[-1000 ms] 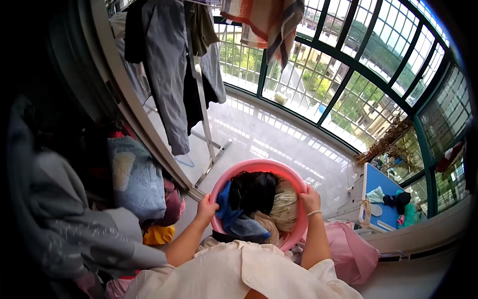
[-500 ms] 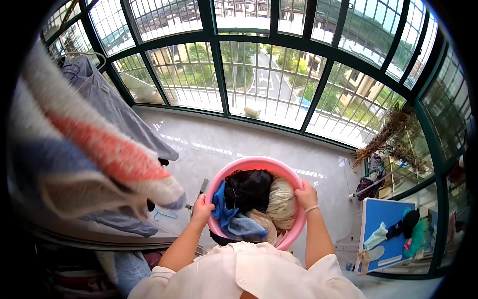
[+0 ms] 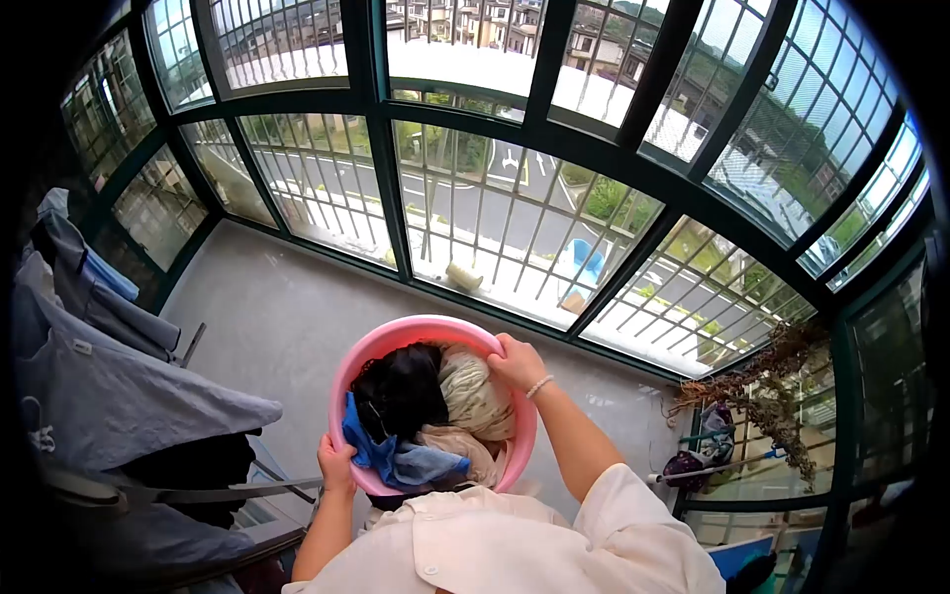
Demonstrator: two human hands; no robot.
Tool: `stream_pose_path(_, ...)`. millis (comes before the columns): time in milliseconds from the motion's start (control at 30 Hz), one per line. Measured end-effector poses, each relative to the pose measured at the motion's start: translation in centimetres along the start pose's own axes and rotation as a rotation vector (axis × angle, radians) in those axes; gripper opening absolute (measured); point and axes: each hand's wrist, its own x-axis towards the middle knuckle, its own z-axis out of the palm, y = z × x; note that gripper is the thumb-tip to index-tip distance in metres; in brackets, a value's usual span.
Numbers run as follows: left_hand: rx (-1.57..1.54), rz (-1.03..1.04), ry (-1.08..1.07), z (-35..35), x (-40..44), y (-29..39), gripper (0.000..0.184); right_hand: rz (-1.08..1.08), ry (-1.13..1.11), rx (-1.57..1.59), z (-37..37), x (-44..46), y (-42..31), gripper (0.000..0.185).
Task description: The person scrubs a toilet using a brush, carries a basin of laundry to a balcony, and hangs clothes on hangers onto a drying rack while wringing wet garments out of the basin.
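Several grey garments [image 3: 139, 391] are hung at far left, with a black cloth [image 3: 188, 480] seen below them. Smooth grey floor [image 3: 267, 297] is spread toward dark-green window frames [image 3: 366, 59], curved by the lens and backed by metal bars. Left rim of the pink basin [image 3: 426, 329] is gripped by the left hand [image 3: 336, 463], curled closed. Basin is held at centre, close to a cream shirt [image 3: 495, 540], filled with blue, black and cream cloths [image 3: 404, 391]. Upper right rim is clasped by the right hand [image 3: 520, 364], fingers bent over it. Dried plants [image 3: 777, 406] are propped by the right-hand windows.
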Motion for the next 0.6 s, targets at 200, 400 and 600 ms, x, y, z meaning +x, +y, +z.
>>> stream_pose_path(200, -0.052, 0.05, -0.029, 6.4, 16.9, 4.4, 0.038, -0.139, 0.087, 0.148, -6.6, 16.1, -6.8, 0.041)
stream_pose_path(400, -0.168, 0.225, -0.204, 19.8, 29.6, 21.2, 0.038, -0.258, 0.345, 0.154, -18.5, 28.8, -15.6, 0.039)
stream_pose_path(600, -0.309, 0.252, -0.224, 31.4, 34.0, 29.2, 0.033, -0.186, 0.4, -0.225, -28.6, 42.7, -22.6, 0.044)
